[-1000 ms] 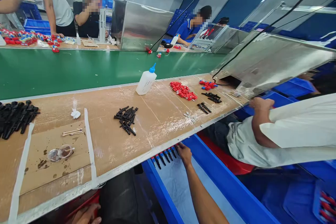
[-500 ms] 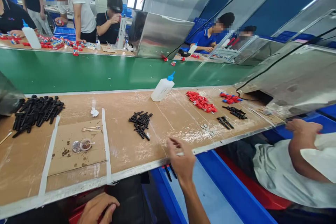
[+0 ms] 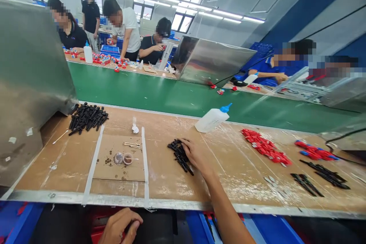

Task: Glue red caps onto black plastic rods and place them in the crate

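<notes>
Worktop (image 3: 162, 190), white bottle (image 3: 211, 120), right hand (image 3: 196, 155), pile of black parts (image 3: 178, 154).
Pile near-left of bottle, leftward under right hand's bent fingers, cannot tell if pinching (left hand (image 3: 120, 227) farther, half-curled, thumb apart); lower parts' long axes slant nearward-right.

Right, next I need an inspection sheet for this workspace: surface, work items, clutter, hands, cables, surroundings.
Surface: brown bench, glossy in places; dark spots on the cardboard sheet.
Work items: small black pile; larger black pile further left; red parts further right.
Clutter: swabs on the sheet; crumpled tissue beyond it.
Hands: right hand at the small black pile, grip unclear; left hand below the bench edge, nothing seen in it.
Cables: black cable at the bench's right end.
Surroundings: people across the green strip; metal panel at left.
</notes>
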{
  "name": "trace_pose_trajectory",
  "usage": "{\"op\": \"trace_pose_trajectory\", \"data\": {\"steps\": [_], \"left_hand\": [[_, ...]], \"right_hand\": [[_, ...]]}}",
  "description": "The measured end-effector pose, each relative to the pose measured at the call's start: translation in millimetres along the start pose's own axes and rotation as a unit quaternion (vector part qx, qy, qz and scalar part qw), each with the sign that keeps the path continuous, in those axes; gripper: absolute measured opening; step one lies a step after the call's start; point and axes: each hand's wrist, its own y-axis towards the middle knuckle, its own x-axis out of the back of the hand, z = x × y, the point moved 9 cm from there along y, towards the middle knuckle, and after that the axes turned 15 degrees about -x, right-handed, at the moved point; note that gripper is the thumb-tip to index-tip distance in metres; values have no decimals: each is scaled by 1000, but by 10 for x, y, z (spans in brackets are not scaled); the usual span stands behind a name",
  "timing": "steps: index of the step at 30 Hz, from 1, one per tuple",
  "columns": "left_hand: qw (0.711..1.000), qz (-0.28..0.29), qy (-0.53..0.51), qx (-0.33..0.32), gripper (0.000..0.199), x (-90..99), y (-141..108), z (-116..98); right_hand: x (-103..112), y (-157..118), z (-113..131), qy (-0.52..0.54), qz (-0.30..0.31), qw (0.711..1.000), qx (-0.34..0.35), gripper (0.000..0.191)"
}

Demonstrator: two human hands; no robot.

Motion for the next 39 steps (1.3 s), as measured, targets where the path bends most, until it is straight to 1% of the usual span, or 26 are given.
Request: {"op": "trace_pose_trajectory", "data": {"steps": [2,5,7,9,11,12,13,14,15,16,17,19,20,21,22,23,24,25,27,28,29,30,31,33,36,39], "left_hand": [[999,-34,-19,15,20,86,33,19],[997,-51,-55,36,21,120,61,34],[994,-59,-79,50,22,119,54,48],[991,-69,-97,65,24,129,32,65],[986,-79,-122,82,27,156,9,73],[983,-84,-137,94,29,176,0,71],[978,-90,-154,105,32,204,-4,59],[974,-100,-168,114,33,243,-3,35],[970,-114,-176,119,35,294,6,1],[967,-134,-177,121,35,357,19,-41],[964,-159,-173,122,35,425,35,-85],[955,-201,-181,125,35,517,71,-148],[948,-205,-203,135,35,510,93,-153],[939,-200,-238,149,36,474,118,-142],[926,-194,-277,169,35,429,137,-114],[909,-195,-316,190,33,396,150,-77],[889,-209,-351,206,29,393,160,-35],[868,-234,-382,215,26,418,173,4],[821,-285,-447,214,22,499,215,62],[798,-293,-482,211,22,521,248,72],[779,-290,-514,210,22,528,283,74],[762,-284,-540,215,21,526,309,76],[749,-279,-559,220,21,522,327,78],[735,-276,-576,227,22,519,342,88],[726,-274,-589,226,23,502,348,96],[712,-271,-606,228,31,473,347,92]], "right_hand": [[-49,-33,29,7,16,1000,-5,33],[-73,-26,76,19,37,999,-21,26],[-26,3,119,28,33,998,-35,22],[85,-6,192,39,7,998,-48,23],[224,-119,309,57,-33,996,-62,30],[278,-229,389,69,-49,994,-69,34],[308,-375,487,82,-60,992,-75,39],[295,-553,602,102,-56,990,-81,43],[234,-760,743,123,-36,988,-82,45],[121,-988,915,157,4,985,-77,46],[-94,-1235,1091,237,97,963,-87,42],[-540,-1755,1457,349,258,892,-125,32],[-707,-1969,1620,391,300,859,-140,29],[-835,-2126,1755,416,321,838,-147,28],[-932,-2227,1856,430,330,827,-147,27],[-991,-2267,1913,431,326,829,-144,27],[-1019,-2255,1929,417,311,843,-137,26],[-1008,-2193,1897,394,281,865,-133,25],[-888,-1973,1734,335,179,915,-139,25],[-811,-1849,1639,308,126,931,-148,28],[-747,-1732,1554,289,82,941,-158,32],[-709,-1624,1495,278,55,945,-164,38],[-709,-1528,1467,273,48,946,-165,43],[-772,-1384,1483,270,68,947,-158,46],[-851,-1283,1598,266,93,950,-132,37],[-853,-1252,1780,254,91,959,-82,26]]}}
